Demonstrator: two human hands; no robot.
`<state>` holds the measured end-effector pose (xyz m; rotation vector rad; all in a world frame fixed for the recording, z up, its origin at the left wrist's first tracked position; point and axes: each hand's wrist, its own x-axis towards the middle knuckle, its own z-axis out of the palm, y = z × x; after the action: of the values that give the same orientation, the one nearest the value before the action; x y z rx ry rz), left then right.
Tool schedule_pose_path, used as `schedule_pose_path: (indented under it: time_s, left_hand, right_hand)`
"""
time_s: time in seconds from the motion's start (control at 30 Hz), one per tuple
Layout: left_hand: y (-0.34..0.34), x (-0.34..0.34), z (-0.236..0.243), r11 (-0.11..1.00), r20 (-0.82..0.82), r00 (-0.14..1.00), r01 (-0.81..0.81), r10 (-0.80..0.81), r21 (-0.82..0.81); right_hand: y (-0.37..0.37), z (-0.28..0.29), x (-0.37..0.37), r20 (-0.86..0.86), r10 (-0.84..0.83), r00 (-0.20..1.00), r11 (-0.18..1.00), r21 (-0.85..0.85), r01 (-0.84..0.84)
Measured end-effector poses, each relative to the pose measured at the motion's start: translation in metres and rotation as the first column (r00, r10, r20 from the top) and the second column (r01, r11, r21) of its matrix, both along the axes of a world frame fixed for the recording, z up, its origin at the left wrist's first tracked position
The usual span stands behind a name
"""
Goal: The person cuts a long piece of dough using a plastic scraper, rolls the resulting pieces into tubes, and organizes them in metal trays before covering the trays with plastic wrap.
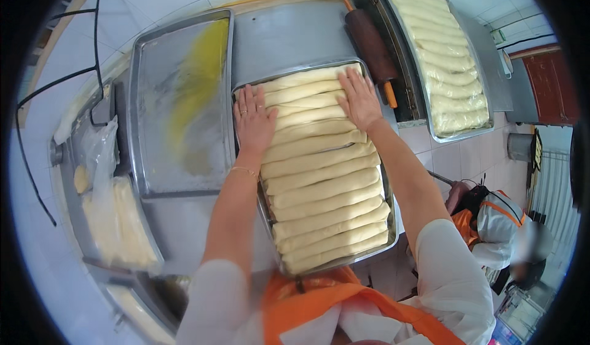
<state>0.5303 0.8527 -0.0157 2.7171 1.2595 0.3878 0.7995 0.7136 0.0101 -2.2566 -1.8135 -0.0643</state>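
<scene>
A metal tray in front of me is filled with a row of long pale dough strips lying side by side. At its far end, my left hand lies flat over the left ends of the strips, a ring on one finger. My right hand rests flat on the right ends of the far strips, its fingers stretched out. Both palms touch the dough and neither hand grips anything. The fingers hide the ends of several far strips.
A tray smeared with yellow oil lies to the left. A rolling pin rests right of my tray. Plastic film covers another dough tray at far right. Covered dough sits at left. A person in orange and white is at lower right.
</scene>
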Motion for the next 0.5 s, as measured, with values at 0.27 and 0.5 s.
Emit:
schedule_pose_path:
  time_s: [0.27,0.5]
  left_hand:
    - [-0.087,-0.016,0.022,0.993,-0.003,1.000,-0.030,0.030,-0.116]
    - [-0.211,-0.100,0.022,0.970,0.077,0.987,0.154,-0.141,-0.190]
  right_hand:
    - [-0.092,-0.005,-0.074,-0.112,-0.101,0.989,0.994,-0.055,0.095]
    - [-0.245,0.008,-0.187,-0.152,-0.083,0.985,0.979,-0.196,0.052]
